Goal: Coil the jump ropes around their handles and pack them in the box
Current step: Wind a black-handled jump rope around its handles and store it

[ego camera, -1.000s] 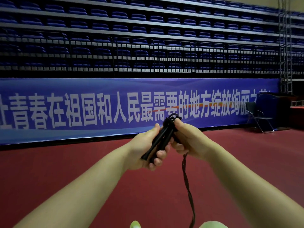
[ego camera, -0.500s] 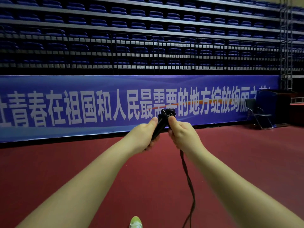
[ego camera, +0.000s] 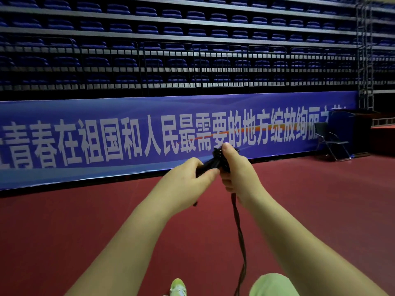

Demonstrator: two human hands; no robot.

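My left hand [ego camera: 181, 180] was wrapped around the black handles [ego camera: 210, 163], fingers [ego camera: 208, 174] curled over them from the near side. The handles' long axis ran up and away from that hand, tilted toward the right, with the top end poking out just above my right hand [ego camera: 237, 174]. Right thumb [ego camera: 227, 149] pressed on that top end; the other right fingers were curled at the rope [ego camera: 239, 227] where it left the handles (exact pinch hidden by the hand itself).

The rope hung straight down from below my right fingers, a long loose run falling past my knee [ego camera: 271, 285] and out of view at the bottom. Judged: most of it was not yet wound.

The relation that mattered: free rope lay below and on the right-fingers side, handles held steady by the left. So the right hand was the nearer one to lead the rope round the handles, across their long axis.

No box was in view; I could not tell where it stood or what it held. Red floor [ego camera: 85, 231] below, shoe [ego camera: 177, 286] near my fingers' drop line.
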